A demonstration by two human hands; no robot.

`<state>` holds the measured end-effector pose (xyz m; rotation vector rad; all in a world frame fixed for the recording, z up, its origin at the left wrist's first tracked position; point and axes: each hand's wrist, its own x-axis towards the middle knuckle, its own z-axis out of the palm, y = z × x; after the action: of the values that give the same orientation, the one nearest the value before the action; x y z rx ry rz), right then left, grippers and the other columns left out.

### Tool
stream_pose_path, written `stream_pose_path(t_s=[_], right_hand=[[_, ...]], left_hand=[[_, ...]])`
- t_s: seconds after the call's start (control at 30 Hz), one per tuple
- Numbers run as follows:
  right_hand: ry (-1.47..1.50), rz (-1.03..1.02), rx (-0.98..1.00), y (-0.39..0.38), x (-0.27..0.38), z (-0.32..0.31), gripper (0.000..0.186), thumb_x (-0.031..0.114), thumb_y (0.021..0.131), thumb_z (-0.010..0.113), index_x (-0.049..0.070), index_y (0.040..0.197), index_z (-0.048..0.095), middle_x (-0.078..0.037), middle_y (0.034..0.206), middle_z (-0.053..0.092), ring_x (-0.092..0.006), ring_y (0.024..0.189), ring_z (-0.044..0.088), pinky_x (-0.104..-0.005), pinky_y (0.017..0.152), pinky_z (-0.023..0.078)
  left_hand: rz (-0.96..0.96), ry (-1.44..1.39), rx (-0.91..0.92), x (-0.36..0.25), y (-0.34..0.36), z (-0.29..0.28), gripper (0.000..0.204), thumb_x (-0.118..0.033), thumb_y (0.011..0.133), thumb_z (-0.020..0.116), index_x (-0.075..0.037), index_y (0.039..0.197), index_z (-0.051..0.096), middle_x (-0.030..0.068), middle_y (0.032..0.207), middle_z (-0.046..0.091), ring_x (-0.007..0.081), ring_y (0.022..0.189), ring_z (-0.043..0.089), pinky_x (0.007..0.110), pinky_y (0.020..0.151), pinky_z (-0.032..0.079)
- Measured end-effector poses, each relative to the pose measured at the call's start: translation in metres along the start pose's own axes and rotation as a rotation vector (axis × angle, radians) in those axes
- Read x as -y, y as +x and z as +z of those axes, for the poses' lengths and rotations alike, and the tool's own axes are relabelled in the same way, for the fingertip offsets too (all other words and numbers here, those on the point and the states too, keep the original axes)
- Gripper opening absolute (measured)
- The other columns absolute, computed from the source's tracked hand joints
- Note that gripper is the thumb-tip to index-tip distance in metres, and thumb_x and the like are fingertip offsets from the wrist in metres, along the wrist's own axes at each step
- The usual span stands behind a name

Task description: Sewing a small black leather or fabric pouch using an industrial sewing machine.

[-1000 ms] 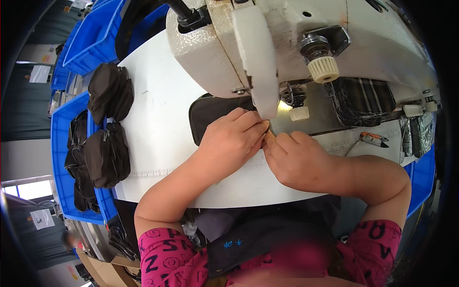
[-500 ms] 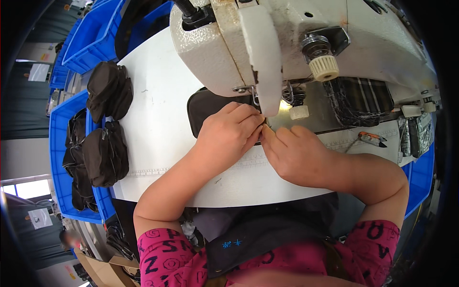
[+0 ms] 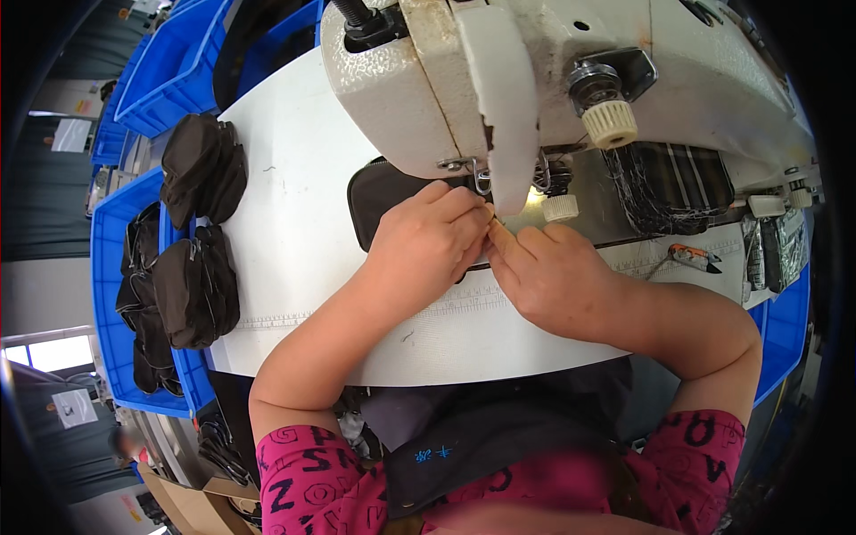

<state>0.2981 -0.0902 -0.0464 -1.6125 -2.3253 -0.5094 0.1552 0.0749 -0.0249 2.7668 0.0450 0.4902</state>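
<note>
A black fabric pouch piece with rounded corners lies flat under the head of a white sewing machine. My left hand rests over its right part, fingers bent and closed on the fabric near the presser foot. Close against it, my right hand pinches at the fabric's edge with thumb and forefinger. The fingertips of both hands meet just below the needle area. What lies exactly between them is mostly hidden by the fingers and the machine's white lever.
Black pouches are piled at the table's left side, by a blue bin holding more. A bundle of dark striped fabric with loose threads lies right of the needle. Small orange-handled thread snips sit near the right edge.
The fingers of both hands have shifted slightly at the fabric's edge, still close together by the needle. The pouch piece has moved a little to the left. The machine appears slightly shifted in view.
</note>
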Motion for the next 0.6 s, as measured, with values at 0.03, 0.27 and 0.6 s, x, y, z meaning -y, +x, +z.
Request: stream_pose_path(t_s=[0.03,0.27,0.6], right_hand=[[-0.001,0.007,0.004,0.0003,-0.0002,-0.0001,0.021,0.015,0.075,0.067,0.000,0.089,0.072,-0.013,0.091,0.066,-0.0192,0.074,0.056,-0.0320,0.058,0.041],[0.030,0.024,0.008,0.0029,-0.0030,0.0005,0.028,0.014,0.075,0.068,-0.004,0.096,0.073,-0.014,0.093,0.067,-0.0213,0.075,0.062,-0.0328,0.061,0.047],[0.050,0.045,-0.001,0.0018,-0.0074,0.0027,0.035,0.013,0.077,0.067,-0.005,0.106,0.073,-0.017,0.102,0.070,-0.0218,0.077,0.064,-0.0338,0.064,0.049]], left_hand=[[0.000,-0.001,0.000,0.0004,0.0004,0.0008,0.022,-0.005,0.081,0.076,-0.001,0.103,0.075,0.0085,0.101,0.071,0.0292,0.087,0.067,0.038,0.076,0.056],[0.012,0.018,-0.050,0.0038,0.0024,0.0018,0.020,-0.006,0.084,0.076,-0.002,0.104,0.075,0.0087,0.102,0.071,0.0306,0.089,0.068,0.040,0.077,0.056],[-0.067,-0.008,-0.017,0.0035,0.0013,-0.0030,0.026,-0.009,0.085,0.075,-0.004,0.111,0.075,0.0081,0.111,0.073,0.0315,0.096,0.070,0.040,0.082,0.057]])
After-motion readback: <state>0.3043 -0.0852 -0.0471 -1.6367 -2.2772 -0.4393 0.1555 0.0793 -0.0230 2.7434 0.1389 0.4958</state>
